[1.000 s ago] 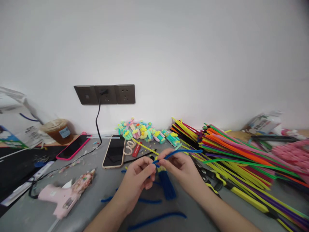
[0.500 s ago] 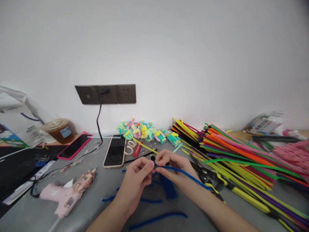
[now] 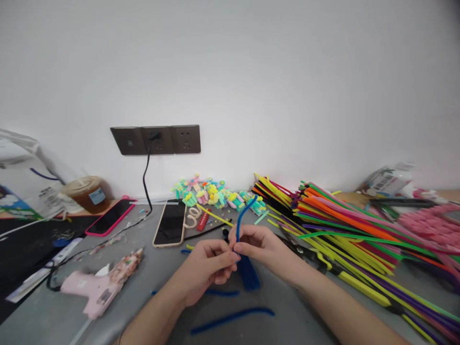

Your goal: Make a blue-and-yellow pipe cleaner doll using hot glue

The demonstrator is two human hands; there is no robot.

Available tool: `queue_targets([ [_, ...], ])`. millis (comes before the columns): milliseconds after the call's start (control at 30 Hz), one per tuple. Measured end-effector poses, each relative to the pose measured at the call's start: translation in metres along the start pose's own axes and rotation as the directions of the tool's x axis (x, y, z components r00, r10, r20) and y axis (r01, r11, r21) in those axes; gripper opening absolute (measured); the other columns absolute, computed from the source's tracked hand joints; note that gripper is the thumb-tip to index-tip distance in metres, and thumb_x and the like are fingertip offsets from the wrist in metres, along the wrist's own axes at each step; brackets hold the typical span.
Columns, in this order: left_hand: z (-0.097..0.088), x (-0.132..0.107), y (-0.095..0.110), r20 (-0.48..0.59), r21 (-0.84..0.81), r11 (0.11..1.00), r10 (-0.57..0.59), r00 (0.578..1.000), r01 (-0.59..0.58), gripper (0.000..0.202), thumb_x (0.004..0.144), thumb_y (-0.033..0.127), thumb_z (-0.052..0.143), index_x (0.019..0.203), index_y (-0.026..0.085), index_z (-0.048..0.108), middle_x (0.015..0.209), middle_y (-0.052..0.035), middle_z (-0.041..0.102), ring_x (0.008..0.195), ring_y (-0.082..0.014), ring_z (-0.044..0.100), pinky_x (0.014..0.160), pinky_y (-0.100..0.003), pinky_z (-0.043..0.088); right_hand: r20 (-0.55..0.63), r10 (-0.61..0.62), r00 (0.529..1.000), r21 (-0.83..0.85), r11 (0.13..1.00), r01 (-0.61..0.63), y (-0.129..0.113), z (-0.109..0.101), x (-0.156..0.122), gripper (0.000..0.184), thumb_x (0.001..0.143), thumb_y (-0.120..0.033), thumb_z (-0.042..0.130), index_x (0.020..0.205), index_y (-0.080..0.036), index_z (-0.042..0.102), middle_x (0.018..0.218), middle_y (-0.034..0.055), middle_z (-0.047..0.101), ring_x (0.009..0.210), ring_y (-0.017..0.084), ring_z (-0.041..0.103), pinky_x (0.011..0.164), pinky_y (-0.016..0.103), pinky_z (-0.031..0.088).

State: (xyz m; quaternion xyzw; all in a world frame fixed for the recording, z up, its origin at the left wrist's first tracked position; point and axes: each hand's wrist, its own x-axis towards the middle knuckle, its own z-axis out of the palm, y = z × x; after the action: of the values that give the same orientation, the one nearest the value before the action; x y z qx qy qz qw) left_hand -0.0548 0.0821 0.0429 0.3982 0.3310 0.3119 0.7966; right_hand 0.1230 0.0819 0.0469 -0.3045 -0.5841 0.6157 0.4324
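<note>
Swung up from its rightward droop, the thin blue fuzzy pipe cleaner [image 3: 238, 225] stands above the grey table [image 3: 287, 311], clamped in the grips of right hand [image 3: 258, 244] and left hand [image 3: 208, 268], seemingly mid-twist, next calling for a tight, steady turn.

Worn on the person's head, looking forward and down from the near side of the desk [image 3: 298, 321]. Faces the wall [image 3: 230, 72] almost head-on, giving it the upper half. Sits above and behind the hands [image 3: 208, 270], close enough to take in both forearms [image 3: 319, 306]. Spans wide, from the drink cup [image 3: 81, 196] leftward to the pink bundle [image 3: 424, 223] rightward.
</note>
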Motion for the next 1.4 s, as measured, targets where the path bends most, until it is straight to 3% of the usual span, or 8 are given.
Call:
queue_targets([
  [133,0.000,-0.004,0.001,0.132,-0.071,0.990,-0.115,0.985,0.125,0.037,0.055,0.038,0.092,0.064,0.010,0.070,0.056,-0.0023,0.059,0.045,-0.0043,0.043,0.040,-0.018,0.018,0.136,0.082,0.987,0.102,0.990,-0.096,-0.005,0.000,-0.004,0.029,0.080,-0.040,0.077,0.079,-0.013,0.065,0.071,-0.0017,0.060,0.063,0.009,0.055,0.063,0.021,0.043],
  [300,0.002,-0.009,0.000,0.259,-0.118,0.965,-0.199,0.945,0.235,0.036,0.053,0.038,0.093,0.066,0.010,0.074,0.059,-0.0053,0.064,0.041,-0.0026,0.040,0.038,-0.018,0.014,0.244,0.075,0.967,0.201,0.972,-0.126,-0.011,0.002,-0.007,0.029,0.077,-0.040,0.080,0.077,-0.013,0.067,0.076,-0.0015,0.057,0.060,0.008,0.057,0.056,0.019,0.045],
  [633,0.005,-0.010,-0.005,0.293,-0.082,0.975,-0.175,0.940,0.207,0.046,0.050,0.048,0.091,0.059,0.009,0.070,0.048,-0.0019,0.060,0.029,-0.0006,0.034,0.035,-0.022,0.012,0.272,0.085,0.958,0.224,0.963,-0.149,-0.015,0.010,-0.008,0.030,0.076,-0.040,0.080,0.076,-0.015,0.064,0.074,-0.0033,0.058,0.056,0.008,0.060,0.055,0.019,0.046],
  [933,0.006,-0.006,-0.003,0.138,-0.045,0.993,-0.104,0.985,0.111,0.049,0.051,0.051,0.090,0.058,0.010,0.066,0.050,-0.0005,0.057,0.036,-0.0013,0.035,0.039,-0.020,0.015,0.093,0.045,0.995,0.121,0.991,-0.056,-0.006,0.003,-0.004,0.029,0.075,-0.039,0.081,0.081,-0.015,0.066,0.075,-0.0019,0.063,0.062,0.009,0.058,0.061,0.021,0.045],
  [1067,0.003,-0.006,-0.003,0.137,-0.047,0.990,-0.127,0.982,0.134,0.049,0.052,0.051,0.090,0.057,0.011,0.063,0.049,0.0014,0.054,0.037,-0.0015,0.035,0.038,-0.019,0.016,0.017,0.003,1.000,0.071,0.997,-0.004,-0.005,0.004,-0.003,0.030,0.073,-0.041,0.082,0.077,-0.016,0.067,0.073,-0.0007,0.062,0.066,0.012,0.058,0.063,0.023,0.046],
  [1200,0.002,-0.006,-0.003,0.146,0.020,0.990,-0.143,0.979,0.142,0.048,0.056,0.052,0.088,0.059,0.011,0.063,0.051,0.0011,0.054,0.037,-0.0018,0.037,0.036,-0.018,0.018,-0.064,-0.108,0.992,-0.002,0.994,0.108,-0.003,0.005,-0.002,0.026,0.072,-0.039,0.083,0.070,-0.017,0.068,0.072,-0.0001,0.063,0.069,0.012,0.058,0.064,0.024,0.046],
  [1400,0.007,-0.002,-0.004,0.018,-0.078,0.997,-0.026,1.000,0.027,0.038,0.061,0.041,0.088,0.066,0.013,0.063,0.059,0.0002,0.057,0.046,-0.0043,0.043,0.039,-0.016,0.025,-0.228,-0.161,0.960,-0.153,0.980,0.128,0.000,0.003,0.001,0.029,0.070,-0.043,0.083,0.076,-0.018,0.070,0.074,0.0017,0.067,0.067,0.014,0.061,0.063,0.026,0.050],
])
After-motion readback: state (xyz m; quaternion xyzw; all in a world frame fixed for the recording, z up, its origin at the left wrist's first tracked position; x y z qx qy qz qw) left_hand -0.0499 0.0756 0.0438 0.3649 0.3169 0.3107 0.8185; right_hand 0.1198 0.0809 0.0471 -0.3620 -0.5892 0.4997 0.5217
